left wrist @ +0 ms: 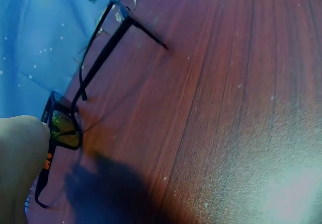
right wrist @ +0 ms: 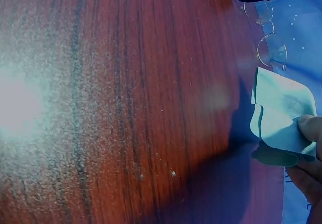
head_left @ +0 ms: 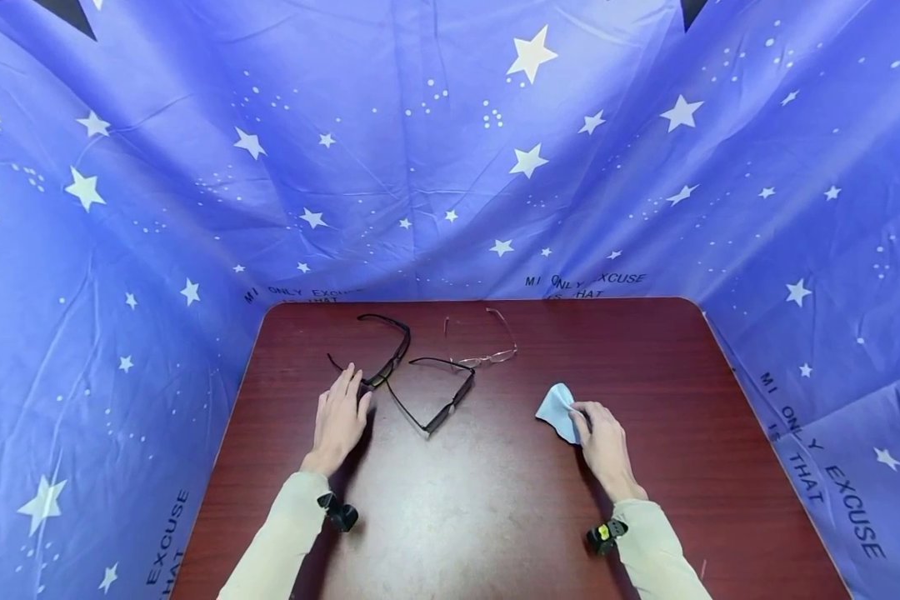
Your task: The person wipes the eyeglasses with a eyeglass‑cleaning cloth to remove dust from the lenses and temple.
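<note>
On the left of the table, my left hand (head_left: pixel 340 421) reaches over a pair of black sunglasses (head_left: pixel 382 373) with its fingers fairly straight. In the left wrist view the thumb lies against or just in front of these sunglasses (left wrist: pixel 64 131), whose lenses look yellowish; I cannot tell which. Beside them rests a second pair of dark glasses (head_left: pixel 452 403), temples unfolded. Over on the right, my right hand (head_left: pixel 603 442) pinches a light blue cloth (head_left: pixel 557 408) between thumb and fingers. In the right wrist view the cloth (right wrist: pixel 284 113) appears folded and raised off the table.
Thin wire-framed glasses (head_left: pixel 495 358) with unfolded temples lie behind the dark pairs, near the far edge of the brown wooden table (head_left: pixel 450 517). Blue curtains with stars (head_left: pixel 435 150) surround the table at the back and both sides.
</note>
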Motion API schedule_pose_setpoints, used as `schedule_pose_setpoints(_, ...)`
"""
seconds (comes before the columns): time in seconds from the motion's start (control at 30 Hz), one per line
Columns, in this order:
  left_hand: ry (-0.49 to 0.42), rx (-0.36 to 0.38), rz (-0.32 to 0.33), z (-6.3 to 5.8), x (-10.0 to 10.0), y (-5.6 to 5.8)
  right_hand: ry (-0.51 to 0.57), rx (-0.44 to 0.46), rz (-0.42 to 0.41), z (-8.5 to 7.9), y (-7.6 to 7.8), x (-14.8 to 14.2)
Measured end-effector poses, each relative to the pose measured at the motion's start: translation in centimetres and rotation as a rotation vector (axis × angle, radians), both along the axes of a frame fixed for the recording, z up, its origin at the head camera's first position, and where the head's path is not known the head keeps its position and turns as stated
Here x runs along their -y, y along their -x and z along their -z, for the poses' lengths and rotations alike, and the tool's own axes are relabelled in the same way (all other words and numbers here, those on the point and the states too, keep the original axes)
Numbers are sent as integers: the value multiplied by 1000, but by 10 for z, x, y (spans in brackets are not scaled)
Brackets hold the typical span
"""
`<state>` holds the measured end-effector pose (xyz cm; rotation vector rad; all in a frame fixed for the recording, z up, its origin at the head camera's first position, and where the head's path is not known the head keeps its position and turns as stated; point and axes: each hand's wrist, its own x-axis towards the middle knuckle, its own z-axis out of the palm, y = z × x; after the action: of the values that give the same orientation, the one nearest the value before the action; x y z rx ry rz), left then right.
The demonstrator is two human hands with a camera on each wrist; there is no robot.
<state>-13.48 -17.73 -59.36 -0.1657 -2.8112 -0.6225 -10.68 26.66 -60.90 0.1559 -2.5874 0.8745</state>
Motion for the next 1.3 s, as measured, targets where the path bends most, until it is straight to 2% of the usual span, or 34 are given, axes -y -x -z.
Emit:
schedule_pose_setpoints(0.17,32,-3,12,6,3,8,-4,-14,-6,-2,-3,0)
schedule_pose_setpoints(0.47,50,16,40,1,9,19,-8,-81,-18,-11,-4,1)
schedule_pose_setpoints(0.63,76,11,56,3,11,23,-7,-86,-16,-14,-6,3)
schedule_pose_setpoints(0.87,123,-45,109,6,13,29,0,-68,-23,-17,-7,6)
schedule_pose_setpoints(1.13,177,-112,142,9,11,32,5,-96,-38,-17,-9,10)
schedule_pose_setpoints(1.3,182,-93,138,9,7,35,11,-94,-43,-17,-10,11)
